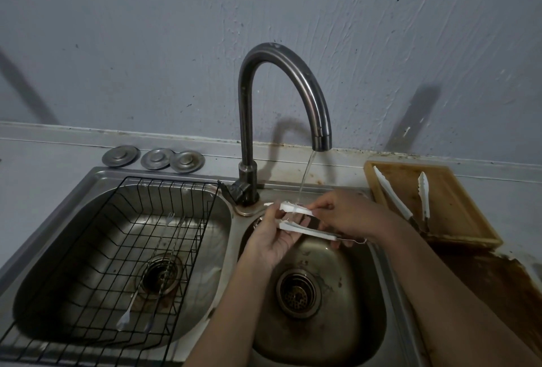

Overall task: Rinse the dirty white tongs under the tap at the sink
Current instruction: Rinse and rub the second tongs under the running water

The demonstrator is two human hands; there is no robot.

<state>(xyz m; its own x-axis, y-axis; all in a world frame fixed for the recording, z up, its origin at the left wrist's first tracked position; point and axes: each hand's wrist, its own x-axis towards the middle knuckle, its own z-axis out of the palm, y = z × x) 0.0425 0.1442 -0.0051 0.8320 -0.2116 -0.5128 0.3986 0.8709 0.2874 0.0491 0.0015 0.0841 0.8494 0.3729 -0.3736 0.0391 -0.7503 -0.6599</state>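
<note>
Both hands (308,226) hold the white tongs (296,218) under the tap's (293,96) stream.

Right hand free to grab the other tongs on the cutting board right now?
Probably not: the right hand already holds the white tongs under the tap. Path to the board tongs looks clear.

White tongs (296,209) are showing bright against the dull silver sink (346,261). A black wire-grid rack (96,249) is sitting over the left basin. The tap (293,85) is gleaming dark grey. A brown, stained board (457,208) at the right edge is carrying more white tongs (393,196). The wall (146,29) is looking streaky blue-grey.
</note>
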